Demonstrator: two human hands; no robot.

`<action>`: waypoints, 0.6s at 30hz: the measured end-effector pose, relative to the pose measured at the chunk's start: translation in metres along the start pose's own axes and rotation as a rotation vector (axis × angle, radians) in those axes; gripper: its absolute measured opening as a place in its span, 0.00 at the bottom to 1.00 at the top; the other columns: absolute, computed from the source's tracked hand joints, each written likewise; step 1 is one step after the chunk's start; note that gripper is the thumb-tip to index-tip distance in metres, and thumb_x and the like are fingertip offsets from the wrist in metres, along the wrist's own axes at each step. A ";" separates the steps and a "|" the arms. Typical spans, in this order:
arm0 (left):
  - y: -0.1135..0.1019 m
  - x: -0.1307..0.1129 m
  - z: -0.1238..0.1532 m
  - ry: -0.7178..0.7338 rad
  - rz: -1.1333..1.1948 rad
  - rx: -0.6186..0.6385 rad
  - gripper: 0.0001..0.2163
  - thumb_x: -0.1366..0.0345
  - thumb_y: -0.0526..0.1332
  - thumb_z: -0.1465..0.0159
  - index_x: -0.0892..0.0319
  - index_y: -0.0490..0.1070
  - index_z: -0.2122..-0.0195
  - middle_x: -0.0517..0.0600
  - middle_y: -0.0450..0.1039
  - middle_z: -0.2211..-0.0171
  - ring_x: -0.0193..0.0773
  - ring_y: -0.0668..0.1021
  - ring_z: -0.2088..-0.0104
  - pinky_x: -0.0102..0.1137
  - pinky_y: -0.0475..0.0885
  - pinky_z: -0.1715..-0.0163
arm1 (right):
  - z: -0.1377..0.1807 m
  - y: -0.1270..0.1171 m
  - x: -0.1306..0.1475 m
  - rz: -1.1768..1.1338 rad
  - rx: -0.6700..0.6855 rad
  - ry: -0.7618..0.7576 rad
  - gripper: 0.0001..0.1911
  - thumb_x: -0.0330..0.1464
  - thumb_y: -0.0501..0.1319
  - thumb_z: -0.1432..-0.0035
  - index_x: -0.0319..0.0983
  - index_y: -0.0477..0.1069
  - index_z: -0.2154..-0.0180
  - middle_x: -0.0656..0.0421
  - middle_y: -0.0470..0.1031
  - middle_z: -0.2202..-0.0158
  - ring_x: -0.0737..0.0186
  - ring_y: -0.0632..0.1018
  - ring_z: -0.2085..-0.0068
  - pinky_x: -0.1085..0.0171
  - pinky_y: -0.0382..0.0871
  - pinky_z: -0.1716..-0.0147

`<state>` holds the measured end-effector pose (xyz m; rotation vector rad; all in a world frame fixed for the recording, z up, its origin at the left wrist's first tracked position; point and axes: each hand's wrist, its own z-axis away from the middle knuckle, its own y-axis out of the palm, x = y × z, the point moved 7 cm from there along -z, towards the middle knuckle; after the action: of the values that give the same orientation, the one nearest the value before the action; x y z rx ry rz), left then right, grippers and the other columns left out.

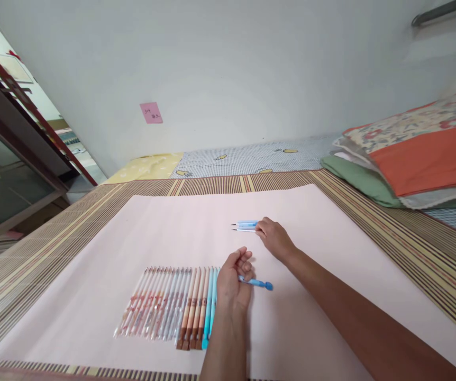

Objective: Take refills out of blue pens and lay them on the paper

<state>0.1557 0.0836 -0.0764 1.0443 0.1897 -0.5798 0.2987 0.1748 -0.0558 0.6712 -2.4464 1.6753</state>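
My left hand (235,278) is turned palm up with its fingers curled round a blue pen (260,283), whose blue end sticks out to the right. Farther back, my right hand (273,237) is closed on several blue-and-white pens (246,225); their dark, thin tips point left, low over or on the pale pink sheet (164,227). Left of my left wrist lies a row of pens side by side: clear-ended pens with red or grey patterns (152,304), brown-and-peach pens (195,309) and turquoise pens (208,307). My left forearm partly hides the row's right end.
The sheet is spread over a striped mat (65,227). Folded bedding with an orange band (430,164) sits at the right. A pink note (151,112) sticks to the wall (244,69) behind. A dark door frame (25,100) stands at the left.
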 end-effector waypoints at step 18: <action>0.001 0.006 -0.001 -0.023 0.005 0.010 0.06 0.74 0.59 0.37 0.69 0.74 0.70 0.54 0.75 0.76 0.25 0.65 0.85 0.20 0.53 0.89 | -0.005 -0.001 -0.001 -0.027 -0.089 -0.028 0.09 0.25 0.58 0.37 0.40 0.70 0.70 0.57 0.73 0.66 0.60 0.73 0.67 0.63 0.62 0.63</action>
<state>0.1613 0.0827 -0.0788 1.0469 0.1645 -0.5887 0.2989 0.1789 -0.0537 0.7173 -2.5027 1.5472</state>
